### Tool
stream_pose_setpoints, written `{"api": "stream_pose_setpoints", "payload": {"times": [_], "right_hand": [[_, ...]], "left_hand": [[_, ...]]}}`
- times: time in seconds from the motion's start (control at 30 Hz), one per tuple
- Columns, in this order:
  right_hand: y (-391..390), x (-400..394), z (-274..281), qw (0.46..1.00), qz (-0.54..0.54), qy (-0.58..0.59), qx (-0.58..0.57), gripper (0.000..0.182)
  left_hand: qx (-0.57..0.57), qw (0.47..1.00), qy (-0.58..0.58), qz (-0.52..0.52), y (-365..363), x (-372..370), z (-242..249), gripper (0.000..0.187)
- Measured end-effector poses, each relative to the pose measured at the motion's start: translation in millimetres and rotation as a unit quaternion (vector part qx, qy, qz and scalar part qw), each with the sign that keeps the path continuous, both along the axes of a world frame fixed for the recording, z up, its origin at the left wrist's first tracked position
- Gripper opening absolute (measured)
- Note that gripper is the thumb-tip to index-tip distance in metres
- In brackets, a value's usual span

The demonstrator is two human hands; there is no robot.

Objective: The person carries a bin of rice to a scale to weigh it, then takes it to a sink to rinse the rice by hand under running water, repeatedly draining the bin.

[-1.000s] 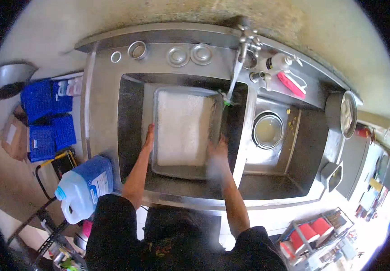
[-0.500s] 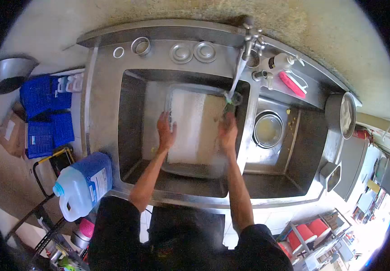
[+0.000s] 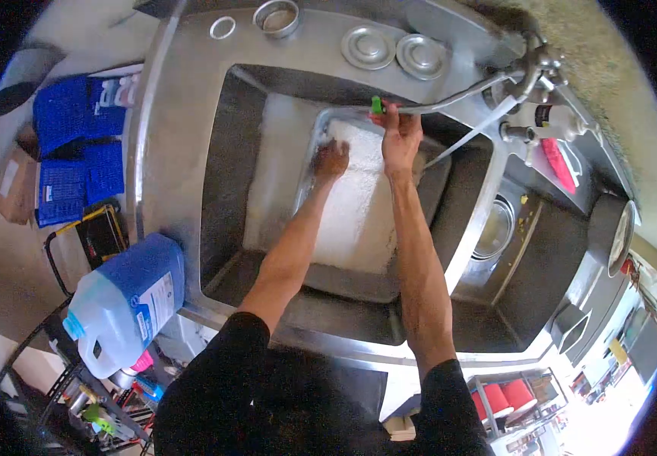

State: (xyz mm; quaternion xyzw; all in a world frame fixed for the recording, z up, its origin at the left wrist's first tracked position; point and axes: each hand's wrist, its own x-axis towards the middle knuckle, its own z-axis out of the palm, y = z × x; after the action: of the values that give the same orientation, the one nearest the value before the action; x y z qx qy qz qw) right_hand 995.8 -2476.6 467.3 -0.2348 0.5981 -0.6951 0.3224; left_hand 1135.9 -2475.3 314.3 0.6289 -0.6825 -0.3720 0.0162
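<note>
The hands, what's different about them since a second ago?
The right hand left the right side of the pan and took hold of the green tip, which moved left, to the pan's far edge. The left hand moved from the pan's left side to over its far left part. The view turned too. The pan stays in the sink, and the jug stays left of it.

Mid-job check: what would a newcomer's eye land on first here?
Probably the large grey tray, pale inside, in the left sink basin, with the left hand over its left part. Next, the green-tipped hose in the right hand above the tray's far side. Then the bulky blue jug at the sink's near left corner.
</note>
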Motion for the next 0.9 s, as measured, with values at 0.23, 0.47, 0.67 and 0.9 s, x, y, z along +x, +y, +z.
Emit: {"api": "stream_pose_setpoints", "payload": {"times": [0.23, 0.47, 0.67, 0.9], "right_hand": [[17, -2, 22, 0.997, 0.055, -0.006, 0.058, 0.020], [33, -23, 15, 0.985, 0.148, -0.036, 0.081, 0.017], [39, -45, 30, 0.965, 0.195, 0.014, 0.174, 0.018], [66, -57, 39, 0.955, 0.241, 0.009, 0.174, 0.016]], "left_hand": [[0.068, 0.985, 0.036, -0.156, 56, 37, -66, 0.070], [-0.067, 0.974, -0.071, -0.204, 167, 73, 11, 0.075], [0.174, 0.940, -0.046, -0.290, 89, 42, 56, 0.067], [0.003, 0.938, -0.217, -0.269, 159, 71, -42, 0.057]]}}
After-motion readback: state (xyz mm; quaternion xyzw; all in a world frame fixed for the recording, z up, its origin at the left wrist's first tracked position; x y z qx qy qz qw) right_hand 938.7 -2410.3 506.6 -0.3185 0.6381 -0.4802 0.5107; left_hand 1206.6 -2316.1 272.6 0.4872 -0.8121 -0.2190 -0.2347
